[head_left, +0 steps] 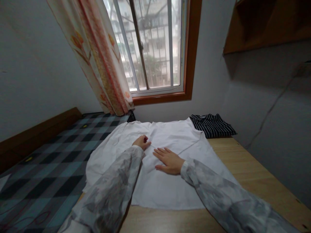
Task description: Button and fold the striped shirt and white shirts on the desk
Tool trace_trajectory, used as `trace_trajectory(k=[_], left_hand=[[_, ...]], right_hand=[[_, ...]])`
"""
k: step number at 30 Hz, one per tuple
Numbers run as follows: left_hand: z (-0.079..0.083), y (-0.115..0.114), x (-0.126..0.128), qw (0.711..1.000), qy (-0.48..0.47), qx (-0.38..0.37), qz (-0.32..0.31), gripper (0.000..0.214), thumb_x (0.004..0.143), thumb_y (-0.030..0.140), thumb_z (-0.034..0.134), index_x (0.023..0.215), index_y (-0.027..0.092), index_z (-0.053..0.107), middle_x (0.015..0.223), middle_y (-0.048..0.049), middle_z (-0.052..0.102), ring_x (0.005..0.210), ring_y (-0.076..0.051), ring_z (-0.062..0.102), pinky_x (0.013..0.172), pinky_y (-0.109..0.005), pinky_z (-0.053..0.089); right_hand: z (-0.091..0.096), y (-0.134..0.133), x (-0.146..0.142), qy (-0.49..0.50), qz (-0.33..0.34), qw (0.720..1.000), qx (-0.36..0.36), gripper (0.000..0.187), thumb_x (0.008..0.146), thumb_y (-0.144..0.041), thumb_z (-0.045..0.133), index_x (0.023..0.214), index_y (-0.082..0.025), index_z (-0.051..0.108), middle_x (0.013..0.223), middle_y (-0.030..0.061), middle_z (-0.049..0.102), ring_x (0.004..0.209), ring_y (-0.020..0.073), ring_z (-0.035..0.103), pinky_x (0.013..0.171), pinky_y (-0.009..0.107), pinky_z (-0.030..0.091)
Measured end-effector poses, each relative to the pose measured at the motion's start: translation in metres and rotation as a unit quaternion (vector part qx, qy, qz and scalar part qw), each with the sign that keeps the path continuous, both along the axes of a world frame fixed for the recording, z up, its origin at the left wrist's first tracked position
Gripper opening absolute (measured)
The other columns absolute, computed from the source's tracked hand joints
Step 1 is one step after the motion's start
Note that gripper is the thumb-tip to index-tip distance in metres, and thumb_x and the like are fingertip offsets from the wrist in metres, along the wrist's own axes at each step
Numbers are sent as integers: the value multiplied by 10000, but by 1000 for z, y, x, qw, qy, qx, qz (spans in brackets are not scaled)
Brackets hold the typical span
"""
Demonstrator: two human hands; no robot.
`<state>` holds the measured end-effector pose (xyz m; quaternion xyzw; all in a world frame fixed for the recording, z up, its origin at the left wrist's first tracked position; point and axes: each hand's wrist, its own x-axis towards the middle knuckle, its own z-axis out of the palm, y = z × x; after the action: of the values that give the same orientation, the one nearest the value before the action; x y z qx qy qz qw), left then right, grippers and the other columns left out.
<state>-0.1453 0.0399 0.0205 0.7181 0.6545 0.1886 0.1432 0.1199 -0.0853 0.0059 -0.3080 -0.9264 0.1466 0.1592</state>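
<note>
A white shirt [170, 191] lies spread over the wooden table, its left part reaching toward the bed. My left hand [141, 142] is at the middle of the shirt, fingers curled in toward the thumb along an edge of the cloth; the exact pinch is partly hidden. Flat on the fabric just to the right rests my right hand [170, 161], palm down with its fingers stretched out and the thumb apart. Both forearms wear grey patterned sleeves.
A folded black-and-white striped shirt [211, 125] sits at the table's far right corner. Left of the wooden table [245, 161] is a bed with a checked cover [58, 161]. A floral curtain [102, 58] hangs beside the window [155, 48]; a wooden shelf [267, 29] juts out upper right.
</note>
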Motion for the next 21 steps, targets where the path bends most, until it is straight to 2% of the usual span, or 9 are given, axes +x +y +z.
trace_trajectory(k=[5, 9, 11, 13, 17, 19, 21], left_hand=[[-11, -3, -18, 995, -72, 17, -72, 396, 745, 360, 802, 1080, 177, 696, 781, 34, 616, 699, -157, 560, 686, -280, 483], [-21, -2, -22, 989, -109, 44, -88, 405, 740, 354, 796, 1087, 170, 693, 860, 11, 627, 705, -150, 546, 700, -290, 491], [-23, -2, -21, 989, -114, 50, -84, 402, 741, 346, 794, 1087, 172, 688, 887, 4, 633, 714, -151, 549, 703, -288, 492], [-22, -2, -18, 990, -108, 47, -82, 387, 759, 353, 788, 1089, 176, 688, 898, -1, 647, 731, -157, 562, 708, -284, 489], [-9, -2, -5, 999, -45, 15, -17, 317, 887, 496, 718, 983, 195, 701, 857, -26, 681, 776, -190, 602, 725, -295, 460], [-2, 0, 5, 999, -5, -6, 33, 342, 924, 548, 685, 925, 205, 696, 851, -40, 702, 797, -208, 621, 727, -306, 439], [4, 1, 14, 998, 14, -9, 67, 293, 912, 501, 715, 886, 212, 678, 882, -46, 723, 830, -219, 638, 728, -307, 424]], right_hand=[[-8, -13, -25, 0, 8, 1000, 22, 887, 1042, -623, 581, 1753, -209, 250, 1814, 173, 207, 1676, 397, 156, 1344, 617, 125], [-5, -19, -29, 1, 52, 998, 31, 844, 1068, -657, 521, 1740, -201, 293, 1804, 191, 228, 1685, 353, 147, 1354, 597, 52], [-3, -20, -31, 0, 69, 997, 23, 830, 1079, -665, 493, 1742, -210, 288, 1807, 192, 214, 1687, 327, 157, 1358, 571, 63], [-2, -21, -31, -2, 80, 997, 15, 798, 1079, -671, 494, 1738, -259, 310, 1817, 173, 181, 1688, 340, 146, 1351, 592, 75], [2, -18, -29, 3, 109, 994, -13, 787, 1047, -713, 538, 1708, -314, 385, 1825, 140, 168, 1685, 361, 152, 1342, 619, 86], [6, -14, -22, 20, 105, 994, -37, 739, 1066, -672, 532, 1697, -306, 408, 1805, 122, 261, 1674, 318, 223, 1348, 580, 129], [8, -8, -11, 45, 66, 996, -38, 653, 1097, -575, 519, 1674, -276, 450, 1759, 116, 382, 1643, 274, 315, 1347, 536, 181]])
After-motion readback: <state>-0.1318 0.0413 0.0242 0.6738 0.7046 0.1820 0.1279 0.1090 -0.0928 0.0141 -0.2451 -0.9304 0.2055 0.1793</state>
